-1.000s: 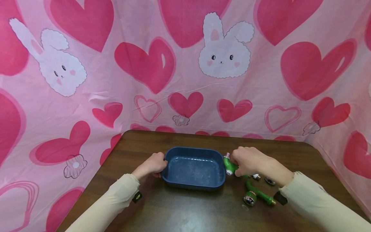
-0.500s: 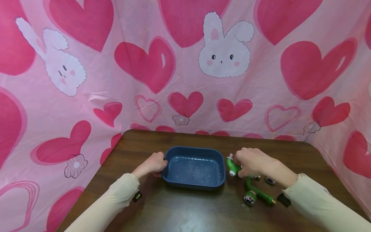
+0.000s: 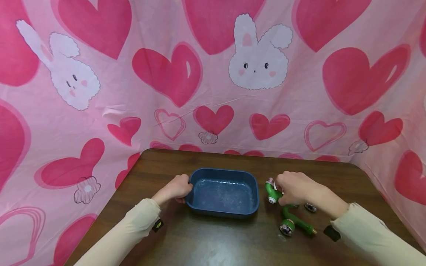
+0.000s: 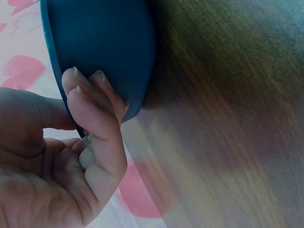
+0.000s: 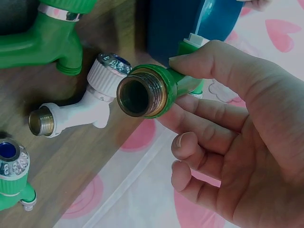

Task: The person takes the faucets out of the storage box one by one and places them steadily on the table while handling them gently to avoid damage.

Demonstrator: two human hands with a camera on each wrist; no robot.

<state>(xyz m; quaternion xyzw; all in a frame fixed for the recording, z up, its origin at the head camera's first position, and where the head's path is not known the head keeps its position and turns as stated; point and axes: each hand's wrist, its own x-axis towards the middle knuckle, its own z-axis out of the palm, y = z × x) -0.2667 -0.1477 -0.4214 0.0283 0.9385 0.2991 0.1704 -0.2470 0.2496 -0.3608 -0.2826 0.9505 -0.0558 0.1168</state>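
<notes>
A dark blue rectangular dish [image 3: 223, 197] stands on the brown table. My left hand [image 3: 177, 186] grips its left rim, thumb inside; in the left wrist view the curled fingers [image 4: 102, 107] press the outer wall [image 4: 109, 38]. To the right of the dish, my right hand [image 3: 296, 188] pinches a green water tap [image 3: 271, 191] between thumb and fingers. The right wrist view shows this tap's threaded brass inlet [image 5: 141, 93] facing the camera. Beside it lies a white tap [image 5: 71, 119] with a chrome-topped knob. Another green tap [image 3: 299, 221] lies below the right hand.
One more green tap [image 5: 14, 183] shows at the lower left of the right wrist view; its chrome knob [image 3: 310, 207] appears beyond the right wrist. Pink heart-printed cloth [image 3: 213, 92] hangs behind and beside the table [image 3: 186, 244].
My right hand has moved a little to the right with the pinched green tap, widening the gap from the dish. The left hand and the dish have stayed put.
</notes>
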